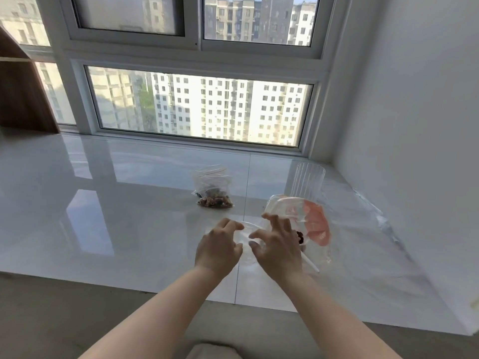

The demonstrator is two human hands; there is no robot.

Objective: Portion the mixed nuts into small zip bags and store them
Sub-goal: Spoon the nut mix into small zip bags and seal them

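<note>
A small clear zip bag (pixel 245 238) lies on the glossy bench (pixel 103 216), both hands over it: left hand (pixel 217 248) and right hand (pixel 278 246), fingers curled, seemingly pinching its mouth, probably opening it. Next comes filling from the nut pouch (pixel 308 224). A filled bag (pixel 213 187) and glass (pixel 308 182) stand behind.

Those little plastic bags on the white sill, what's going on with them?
A person is portioning nuts. Both hands, left hand and right hand, pinch an empty small zip bag just above the sill. A filled zip bag lies farther back. The larger pink-printed bag and a ribbed clear cup sit right.
</note>
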